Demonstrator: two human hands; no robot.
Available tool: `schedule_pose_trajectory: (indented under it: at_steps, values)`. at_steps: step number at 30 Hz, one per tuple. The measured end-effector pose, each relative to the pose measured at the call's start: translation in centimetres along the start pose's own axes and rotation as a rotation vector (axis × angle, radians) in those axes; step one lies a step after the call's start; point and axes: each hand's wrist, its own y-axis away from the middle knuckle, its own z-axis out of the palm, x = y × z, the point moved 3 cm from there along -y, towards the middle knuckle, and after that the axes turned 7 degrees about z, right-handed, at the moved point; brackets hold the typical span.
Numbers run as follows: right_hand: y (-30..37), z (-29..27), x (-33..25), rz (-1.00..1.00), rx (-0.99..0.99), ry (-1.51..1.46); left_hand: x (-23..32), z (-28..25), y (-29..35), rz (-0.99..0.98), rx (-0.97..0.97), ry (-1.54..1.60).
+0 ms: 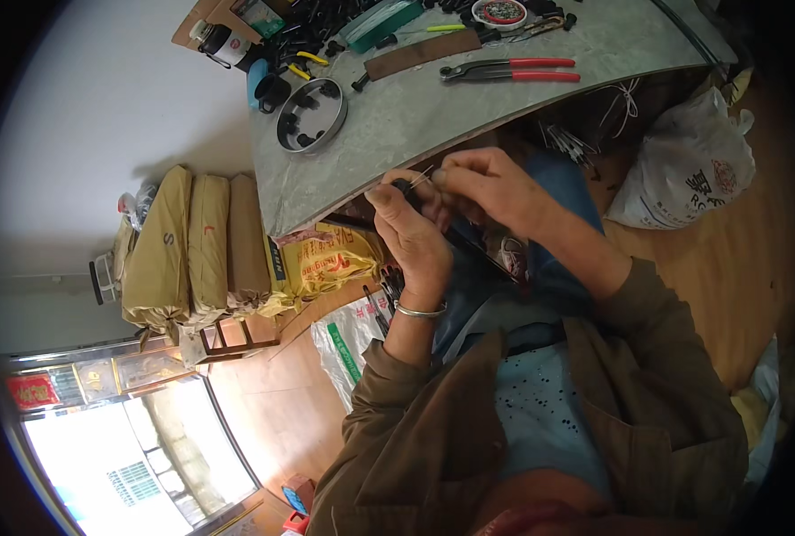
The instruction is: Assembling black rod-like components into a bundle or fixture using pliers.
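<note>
Close to the table's near edge, my two hands work together. My left hand (414, 234), with a metal bangle (421, 312) at its wrist, is closed round a small black piece (403, 186), its thumb raised beside it. From the right, my right hand (496, 186) pinches a thin, pale, needle-like strand (422, 178) at the black piece. Fingers hide most of both items, so their exact kind does not show. Pliers with red handles (540, 70) lie on the grey table (389, 121) beyond my hands.
A round metal tin (337, 121) with black pieces stands at the table's left. Behind lie a brown bar (424, 54), a green tray (381, 25) and a small dish (499, 12). Full sacks (208, 241) stand left; a white plastic bag (683, 170) sits right.
</note>
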Motion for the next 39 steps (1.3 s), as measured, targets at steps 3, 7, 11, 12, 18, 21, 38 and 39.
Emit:
schedule_pose_trajectory:
  at_steps: [3,7,11,12,18,21,38,39]
  values:
    - [1.0,1.0,-0.6,-0.294,0.002,-0.224,0.1,-0.1,-0.3,0.047,0.007,-0.079]
    - [2.0,-0.1,-3.5,-0.656,0.468,0.377,0.3,0.4,0.0,-0.012,0.015,0.025]
    - [1.8,0.4,-3.6,-0.803,0.454,0.538,0.1,0.3,-0.1,-0.008,0.009,0.005]
    - [1.8,0.4,-3.4,-0.803,0.452,0.54,0.0,0.3,-0.1,-0.008,0.01,0.007]
    - [2.2,0.9,-2.8,-0.833,0.484,0.61,-0.2,-0.1,-0.3,0.007,0.019,-0.017]
    - [2.8,0.7,-3.7,-0.814,0.497,0.641,-0.3,0.3,-0.4,0.008,0.017,-0.023]
    - [-3.6,-16.3,-3.6,-0.695,0.663,1.413,-1.0,0.5,-0.2,-0.085,-0.031,0.052]
    - [-3.8,-16.3,-3.5,-0.669,0.629,1.41,-0.8,0.7,-0.1,-0.08,-0.026,0.041]
